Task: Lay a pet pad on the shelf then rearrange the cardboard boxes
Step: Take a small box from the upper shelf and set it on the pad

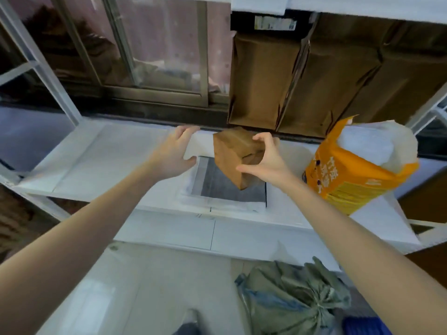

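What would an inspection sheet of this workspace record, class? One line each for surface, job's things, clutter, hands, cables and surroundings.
Surface: white shelf, pads spread over it.
Job's things: pet pad with grey centre lying on the shelf; small cardboard box held tilted above it; large cardboard boxes at the back.
Clutter: orange pad package, open, on the right; green sack on the floor.
Hands: right hand grips the small box; left hand open beside it.
Cables: nothing seen.
Surroundings: window behind the shelf.

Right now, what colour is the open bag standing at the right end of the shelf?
Orange, with white lettering; the bag shows in the head view, the only one.
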The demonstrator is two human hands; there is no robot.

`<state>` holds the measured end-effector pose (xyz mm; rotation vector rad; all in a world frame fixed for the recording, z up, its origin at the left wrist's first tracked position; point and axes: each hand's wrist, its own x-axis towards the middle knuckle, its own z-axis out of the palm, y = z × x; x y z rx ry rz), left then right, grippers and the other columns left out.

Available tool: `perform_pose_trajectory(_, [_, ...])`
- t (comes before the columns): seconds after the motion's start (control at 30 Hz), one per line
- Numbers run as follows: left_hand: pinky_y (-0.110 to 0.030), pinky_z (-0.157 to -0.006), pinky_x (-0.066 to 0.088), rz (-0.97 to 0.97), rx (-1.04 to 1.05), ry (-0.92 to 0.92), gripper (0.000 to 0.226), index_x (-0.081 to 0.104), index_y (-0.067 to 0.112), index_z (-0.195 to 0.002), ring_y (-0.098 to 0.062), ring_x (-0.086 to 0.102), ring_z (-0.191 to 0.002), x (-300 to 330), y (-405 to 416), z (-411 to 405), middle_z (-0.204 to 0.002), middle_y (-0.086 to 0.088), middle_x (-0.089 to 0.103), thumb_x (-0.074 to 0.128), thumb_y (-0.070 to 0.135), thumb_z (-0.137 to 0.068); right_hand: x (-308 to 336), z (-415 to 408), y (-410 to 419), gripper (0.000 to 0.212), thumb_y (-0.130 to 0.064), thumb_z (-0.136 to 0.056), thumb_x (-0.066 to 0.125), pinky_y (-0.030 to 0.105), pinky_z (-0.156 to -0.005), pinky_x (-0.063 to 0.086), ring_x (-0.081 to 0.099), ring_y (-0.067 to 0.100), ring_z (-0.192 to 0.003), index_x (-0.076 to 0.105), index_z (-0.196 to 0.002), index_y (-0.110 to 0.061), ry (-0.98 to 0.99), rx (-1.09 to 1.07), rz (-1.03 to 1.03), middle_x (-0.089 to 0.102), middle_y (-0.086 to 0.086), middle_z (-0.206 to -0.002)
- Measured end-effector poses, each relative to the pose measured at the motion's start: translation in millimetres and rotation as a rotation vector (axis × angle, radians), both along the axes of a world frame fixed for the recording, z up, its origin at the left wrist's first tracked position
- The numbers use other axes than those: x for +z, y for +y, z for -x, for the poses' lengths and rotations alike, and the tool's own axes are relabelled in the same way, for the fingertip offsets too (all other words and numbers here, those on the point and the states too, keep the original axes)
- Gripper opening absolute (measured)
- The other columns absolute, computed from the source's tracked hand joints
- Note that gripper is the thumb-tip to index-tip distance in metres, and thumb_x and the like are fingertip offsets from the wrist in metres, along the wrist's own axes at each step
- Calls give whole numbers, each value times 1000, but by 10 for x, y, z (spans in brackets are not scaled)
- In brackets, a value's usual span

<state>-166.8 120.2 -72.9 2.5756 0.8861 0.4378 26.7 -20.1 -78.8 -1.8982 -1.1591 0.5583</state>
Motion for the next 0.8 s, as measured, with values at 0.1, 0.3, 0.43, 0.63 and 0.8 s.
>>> perform_pose_trajectory(0.1, [-35, -105, 32, 25, 7, 28, 71, 24, 11, -145, -28, 34, -134, -308, 117, -29, -150, -8, 27, 61, 12, -85, -385, -12, 181, 77, -27, -62, 83, 33, -88, 44, 43, 19, -112, 33, -120, -24, -104, -4, 4, 32, 4, -126])
perform_pose_trajectory(0.3, [-44, -105, 38, 70, 15, 97, 78, 16, 13, -148, -27, 32, -136, -898, 290, -130, -153, -5, 21, 60, 13, -84, -1066, -57, 510, 78, -25, -63, 84, 22, -89, 36, 37, 16, -110, 34, -123, -16, -196, -43, 14, 27, 9, -130])
perform_pose_trajectory(0.43, [-47, -104, 39, 91, -27, 143, 82, 13, 14, -149, -27, 30, -138, -1195, 352, -255, -154, -4, 19, 61, 13, -82, -1417, -83, 670, 75, -27, -65, 83, 25, -89, 40, 39, 18, -108, 35, -123, -17, -155, -80, 16, 26, 8, -128])
perform_pose_trajectory(0.63, [-47, -103, 39, 126, -56, 185, 84, 10, 17, -150, -27, 26, -140, -1505, 366, -336, -155, -5, 17, 60, 13, -82, -1790, -84, 682, 75, -23, -69, 81, 35, -105, 39, 38, 28, -122, 43, -132, -11, -179, -39, 38, 26, 15, -134])
perform_pose_trajectory(0.8, [-44, -100, 40, 121, -39, 187, 82, 10, 17, -150, -28, 28, -138, -1597, 389, -343, -154, -6, 18, 58, 13, -83, -1897, -111, 607, 74, -36, -72, 76, 48, -103, 40, 38, 36, -122, 41, -134, -17, -290, -32, 148, 26, 16, -136])
